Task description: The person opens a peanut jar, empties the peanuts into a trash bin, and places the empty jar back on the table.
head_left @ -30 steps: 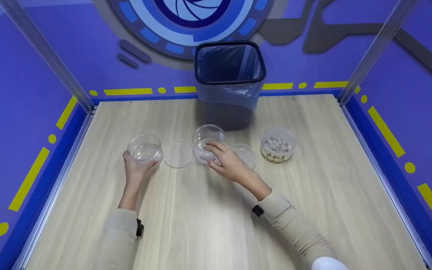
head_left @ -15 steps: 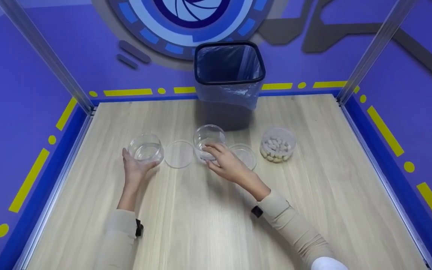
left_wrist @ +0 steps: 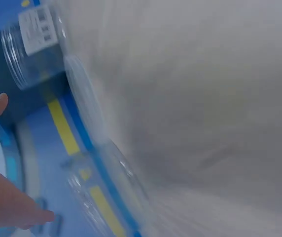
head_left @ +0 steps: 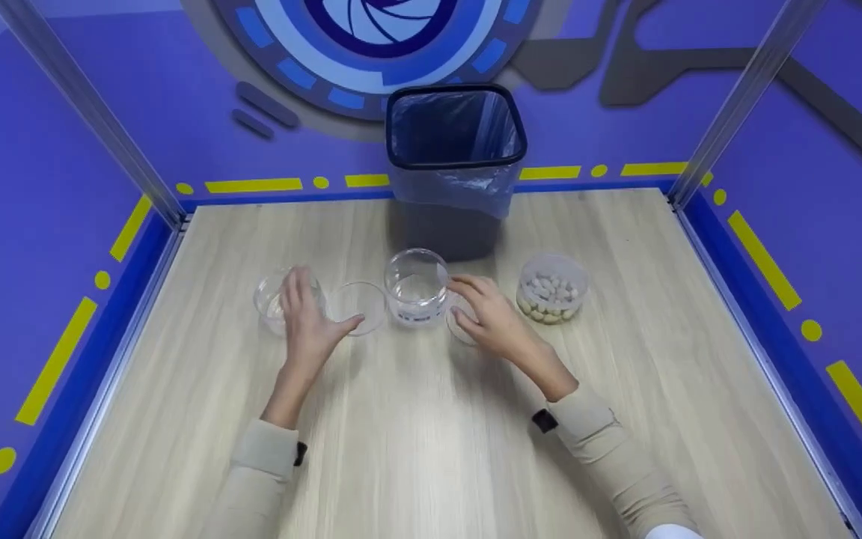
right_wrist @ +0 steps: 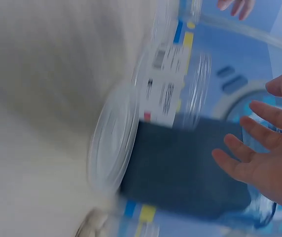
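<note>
My left hand (head_left: 310, 322) hovers with spread fingers over the right side of a clear round plastic jar (head_left: 266, 305), partly hiding it, and its thumb reaches over a flat clear lid (head_left: 365, 299). In the left wrist view, that hand (left_wrist: 5, 192) is apart from the jar (left_wrist: 104, 187). A second clear jar (head_left: 416, 288), with a printed label (right_wrist: 160, 94), stands uncovered in the middle. To its right my right hand (head_left: 502, 322) hangs above another clear lid (head_left: 459, 323), partly covering it. The right wrist view shows the right hand's fingers (right_wrist: 252, 153) spread and holding nothing.
A clear tub (head_left: 552, 292) of pale oval pieces stands right of the right hand. Behind the middle jar is a dark bin (head_left: 450, 224) with a plastic liner. Blue panels enclose the wooden table (head_left: 416, 449) at the back and sides.
My left hand has let go of the left jar and moved right, over its side. My right hand has drawn back from the middle jar to the right, over the lid.
</note>
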Demonstrator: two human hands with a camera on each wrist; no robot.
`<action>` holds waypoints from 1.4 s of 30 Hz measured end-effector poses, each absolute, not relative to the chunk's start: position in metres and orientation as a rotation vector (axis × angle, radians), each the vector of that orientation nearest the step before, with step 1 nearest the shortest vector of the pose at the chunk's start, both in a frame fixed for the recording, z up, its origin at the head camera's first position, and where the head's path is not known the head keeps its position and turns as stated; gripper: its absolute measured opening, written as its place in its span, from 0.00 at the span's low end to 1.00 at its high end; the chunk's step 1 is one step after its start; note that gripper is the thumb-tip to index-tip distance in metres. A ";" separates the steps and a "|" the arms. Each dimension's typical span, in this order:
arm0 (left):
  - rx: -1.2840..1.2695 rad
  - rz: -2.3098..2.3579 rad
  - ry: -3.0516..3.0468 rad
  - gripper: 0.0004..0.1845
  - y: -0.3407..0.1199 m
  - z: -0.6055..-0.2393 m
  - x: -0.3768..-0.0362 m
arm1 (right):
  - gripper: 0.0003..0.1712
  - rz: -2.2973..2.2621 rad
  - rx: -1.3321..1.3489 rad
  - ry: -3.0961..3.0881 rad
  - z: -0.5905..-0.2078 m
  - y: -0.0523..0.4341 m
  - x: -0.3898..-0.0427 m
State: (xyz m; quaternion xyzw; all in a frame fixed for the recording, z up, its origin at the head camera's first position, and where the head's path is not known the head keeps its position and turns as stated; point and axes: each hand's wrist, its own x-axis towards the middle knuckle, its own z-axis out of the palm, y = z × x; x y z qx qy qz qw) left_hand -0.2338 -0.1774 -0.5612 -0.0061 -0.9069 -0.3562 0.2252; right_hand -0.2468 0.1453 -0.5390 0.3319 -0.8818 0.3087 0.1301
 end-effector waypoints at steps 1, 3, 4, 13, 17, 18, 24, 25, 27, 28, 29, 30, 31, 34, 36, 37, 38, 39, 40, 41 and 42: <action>-0.056 -0.962 -2.494 0.66 -0.169 -0.559 -0.234 | 0.23 0.916 0.938 -2.564 -0.539 0.152 -0.247; -0.122 -0.929 -2.500 0.65 -0.151 -0.554 -0.235 | 0.22 0.943 0.877 -2.567 -0.539 0.164 -0.246; -0.149 -0.926 -2.509 0.65 -0.143 -0.552 -0.234 | 0.22 0.955 0.845 -2.567 -0.539 0.171 -0.246; -0.443 -0.998 -2.514 0.64 -0.072 -0.533 -0.224 | 0.24 0.972 0.580 -2.598 -0.534 0.228 -0.241; -0.571 -1.036 -2.499 0.63 -0.047 -0.535 -0.222 | 0.25 1.007 0.473 -2.628 -0.533 0.247 -0.239; -0.600 -1.053 -2.497 0.63 -0.040 -0.537 -0.221 | 0.26 1.014 0.449 -2.633 -0.533 0.252 -0.238; -0.765 -1.238 -2.535 0.61 0.001 -0.553 -0.218 | 0.26 1.012 0.349 -2.644 -0.535 0.272 -0.235; -0.783 -1.266 -2.561 0.61 0.008 -0.558 -0.219 | 0.26 1.004 0.334 -2.647 -0.535 0.275 -0.235; -0.801 -1.309 -2.626 0.60 0.022 -0.569 -0.220 | 0.26 1.000 0.304 -2.658 -0.536 0.279 -0.233; -0.803 -1.321 -2.664 0.60 0.028 -0.574 -0.222 | 0.26 0.999 0.288 -2.663 -0.536 0.281 -0.232; -0.799 -1.341 -2.697 0.60 0.034 -0.578 -0.224 | 0.26 0.997 0.276 -2.668 -0.536 0.283 -0.232; -0.788 -1.366 -2.726 0.60 0.039 -0.582 -0.227 | 0.26 0.995 0.265 -2.674 -0.536 0.285 -0.231; -0.767 -1.399 -2.752 0.60 0.043 -0.585 -0.229 | 0.26 0.993 0.256 -2.677 -0.536 0.286 -0.231; -0.703 -1.497 -2.770 0.58 0.057 -0.591 -0.242 | 0.25 0.988 0.240 -2.669 -0.536 0.291 -0.232; -0.658 -1.553 -2.763 0.57 0.067 -0.593 -0.251 | 0.25 0.991 0.225 -2.663 -0.537 0.294 -0.232; -0.633 -1.583 -2.755 0.57 0.072 -0.594 -0.256 | 0.25 0.998 0.215 -2.661 -0.538 0.295 -0.231; -0.613 -1.608 -2.744 0.56 0.077 -0.595 -0.260 | 0.25 1.004 0.205 -2.661 -0.539 0.296 -0.231; -0.590 -1.626 -2.736 0.56 0.082 -0.596 -0.264 | 0.25 1.014 0.199 -2.660 -0.540 0.296 -0.230; -0.576 -1.647 -2.727 0.56 0.086 -0.597 -0.268 | 0.25 1.026 0.195 -2.659 -0.542 0.296 -0.229; -0.571 -1.664 -2.710 0.57 0.090 -0.597 -0.272 | 0.25 1.039 0.193 -2.656 -0.543 0.296 -0.229; -0.566 -1.685 -2.690 0.57 0.094 -0.598 -0.275 | 0.25 1.052 0.195 -2.652 -0.544 0.296 -0.228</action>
